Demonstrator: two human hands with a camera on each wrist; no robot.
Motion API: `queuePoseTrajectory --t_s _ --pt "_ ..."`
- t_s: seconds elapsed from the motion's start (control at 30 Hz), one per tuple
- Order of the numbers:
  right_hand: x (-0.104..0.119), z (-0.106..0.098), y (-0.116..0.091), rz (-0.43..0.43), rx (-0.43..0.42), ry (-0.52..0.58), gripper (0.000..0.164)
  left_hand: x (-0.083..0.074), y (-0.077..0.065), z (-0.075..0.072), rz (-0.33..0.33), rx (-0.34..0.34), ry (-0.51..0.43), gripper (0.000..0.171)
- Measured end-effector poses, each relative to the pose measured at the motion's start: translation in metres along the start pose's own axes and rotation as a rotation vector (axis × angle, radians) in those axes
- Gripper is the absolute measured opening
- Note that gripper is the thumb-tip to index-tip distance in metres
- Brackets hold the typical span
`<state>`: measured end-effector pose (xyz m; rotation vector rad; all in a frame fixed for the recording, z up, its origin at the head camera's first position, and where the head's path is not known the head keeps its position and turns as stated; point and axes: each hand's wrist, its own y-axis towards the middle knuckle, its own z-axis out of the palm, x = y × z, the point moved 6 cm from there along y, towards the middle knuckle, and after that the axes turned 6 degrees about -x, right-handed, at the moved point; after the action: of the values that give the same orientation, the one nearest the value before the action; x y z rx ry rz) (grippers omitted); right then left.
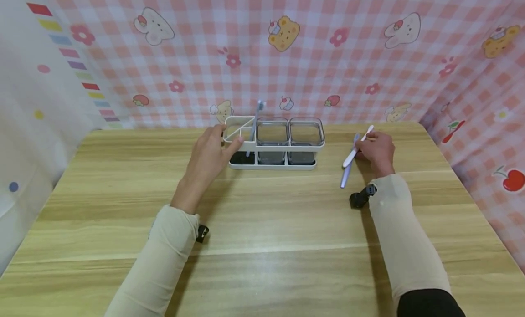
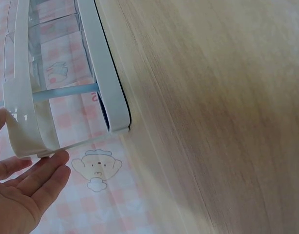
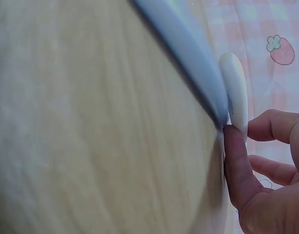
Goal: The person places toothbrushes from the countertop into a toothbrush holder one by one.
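Note:
My left hand holds the left end of a white toothbrush holder, thumb at the front rim and fingers along the side. In the left wrist view, the fingertips touch the holder's end. A light blue toothbrush stands in its divided left section, bristles up. Right of the holder, my right hand pinches a white toothbrush. A blue-violet toothbrush lies on the table, crossing beneath the white one. The right wrist view shows the white handle between thumb and fingers.
Two clear cups sit side by side in the holder's middle and right sections. The wooden table ends at a pink checked cloth behind. Both wrists carry a small black camera.

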<state>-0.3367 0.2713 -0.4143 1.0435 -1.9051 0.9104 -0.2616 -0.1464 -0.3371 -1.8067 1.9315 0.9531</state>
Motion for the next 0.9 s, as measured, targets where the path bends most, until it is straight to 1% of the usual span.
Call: queuePoseTrajectory --t_s 0.1,0.2,0.4,0.6,0.63,0.9 --pt "0.001 -0.001 -0.002 -0.005 0.001 0.014 0.059 0.0 0.0 0.0 -0.001 0.0 0.002 0.066" --pt "0.004 -0.002 -0.004 -0.019 -0.016 0.021 0.059 0.0 0.0 0.0 -0.002 0.0 0.004 0.067" --pt "0.017 -0.003 -0.009 -0.065 -0.025 0.164 0.062 0.001 0.0 0.0 -0.001 -0.003 0.005 0.067" --pt "0.032 -0.002 -0.018 -0.14 -0.037 0.226 0.059 0.002 -0.001 0.001 -0.005 0.004 0.004 0.068" --pt "0.035 -0.001 -0.019 -0.145 -0.039 0.25 0.059 0.002 0.0 0.001 -0.006 0.005 0.004 0.068" --pt "0.051 0.0 -0.027 -0.168 -0.053 0.289 0.063 0.002 0.001 0.001 -0.01 0.007 -0.003 0.067"
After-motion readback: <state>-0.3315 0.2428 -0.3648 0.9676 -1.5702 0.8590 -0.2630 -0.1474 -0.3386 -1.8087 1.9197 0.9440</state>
